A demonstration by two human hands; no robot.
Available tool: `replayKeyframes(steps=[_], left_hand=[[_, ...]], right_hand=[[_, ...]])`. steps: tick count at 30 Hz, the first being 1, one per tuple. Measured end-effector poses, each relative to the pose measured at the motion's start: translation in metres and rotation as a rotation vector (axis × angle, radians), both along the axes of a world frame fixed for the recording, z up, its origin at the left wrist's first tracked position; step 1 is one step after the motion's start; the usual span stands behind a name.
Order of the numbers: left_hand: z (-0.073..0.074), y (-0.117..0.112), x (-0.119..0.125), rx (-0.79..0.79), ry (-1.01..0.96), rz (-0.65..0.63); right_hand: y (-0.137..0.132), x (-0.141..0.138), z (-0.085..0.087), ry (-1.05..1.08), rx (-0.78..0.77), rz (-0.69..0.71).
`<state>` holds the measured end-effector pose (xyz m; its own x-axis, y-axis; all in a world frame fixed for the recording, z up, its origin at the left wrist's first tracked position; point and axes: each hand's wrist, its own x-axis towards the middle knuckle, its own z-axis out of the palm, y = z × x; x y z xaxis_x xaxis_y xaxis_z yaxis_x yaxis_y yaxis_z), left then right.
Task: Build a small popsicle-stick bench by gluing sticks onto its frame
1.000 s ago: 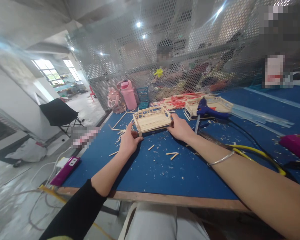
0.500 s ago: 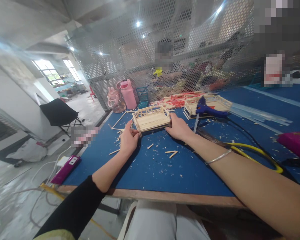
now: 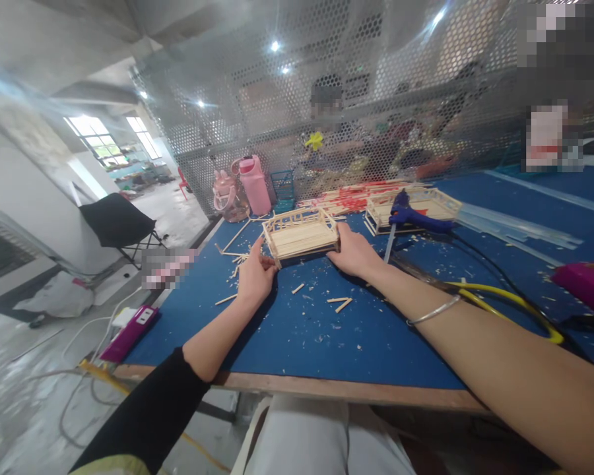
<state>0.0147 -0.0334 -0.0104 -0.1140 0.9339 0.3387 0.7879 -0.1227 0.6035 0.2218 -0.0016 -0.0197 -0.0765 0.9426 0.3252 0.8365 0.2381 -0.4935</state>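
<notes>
A small rectangular tray made of wooden sticks (image 3: 303, 239), with a low railing along its sides, is held between my two hands over the blue tabletop (image 3: 297, 336). My left hand (image 3: 255, 272) grips its left end, thumb at the front corner. At the right end, my right hand (image 3: 352, 252) has its fingers closed round the edge. Short stick offcuts (image 3: 340, 303) lie in front of the tray. To the right, a blue glue gun (image 3: 420, 216) rests against a second stick tray (image 3: 438, 200).
Red-tipped sticks (image 3: 351, 196) are heaped behind the trays. Clear glue sticks (image 3: 519, 224) lie at the right, near a yellow cable (image 3: 505, 297). Pink bottles (image 3: 255, 185) stand at the back left before a perforated metal screen (image 3: 257, 112). A purple power strip (image 3: 131, 333) sits at the left edge.
Both hands keep hold of the stick tray in nearly the same place. The view has shifted very slightly; nothing else has visibly moved.
</notes>
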Motion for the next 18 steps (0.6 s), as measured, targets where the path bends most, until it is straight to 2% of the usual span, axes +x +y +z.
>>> replayKeyframes(steps=[5,13,18], left_hand=[[-0.003,0.001,-0.001,0.012,0.003,-0.029],[-0.002,0.001,0.011,0.039,0.112,0.085],[-0.004,-0.001,0.014,0.064,0.180,0.084]], right_hand=[[0.000,-0.001,-0.001,-0.013,0.002,-0.010],[0.000,-0.001,-0.002,0.034,0.006,-0.004],[0.000,0.000,-0.001,0.044,-0.002,0.007]])
